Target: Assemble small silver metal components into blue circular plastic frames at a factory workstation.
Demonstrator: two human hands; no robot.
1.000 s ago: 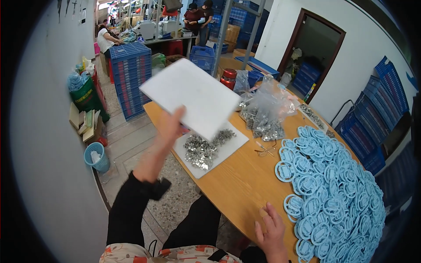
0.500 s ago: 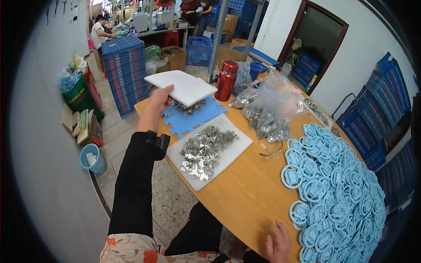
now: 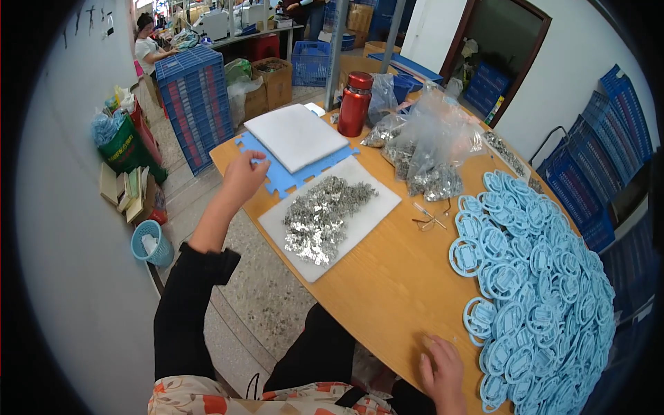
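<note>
My left hand [image 3: 245,176] hovers beside the left edge of a blue interlocking foam mat [image 3: 282,181], its fingers curled in and nothing seen in them. On that mat lies a white foam sheet [image 3: 296,135], covering whatever is beneath. Closer to me, a second white sheet [image 3: 379,199] bears a heap of small shiny metal pieces [image 3: 321,218]. My right hand [image 3: 443,366] rests at the table's near edge, fingers stretched and apart, holding nothing. Just right of it spreads a big pile of light blue oval plastic parts [image 3: 532,277].
A red flask [image 3: 355,105] stands behind the sheets. Clear bags of metal pieces [image 3: 432,155] and a pair of glasses [image 3: 430,220] lie on the wooden table [image 3: 387,277]. Stacked blue crates [image 3: 194,107] and a blue basket [image 3: 152,243] stand on the floor at left.
My left hand has put the raised white sheet down on the blue mat, let go of it and drawn back to the left. The right hand stays at the near edge.
</note>
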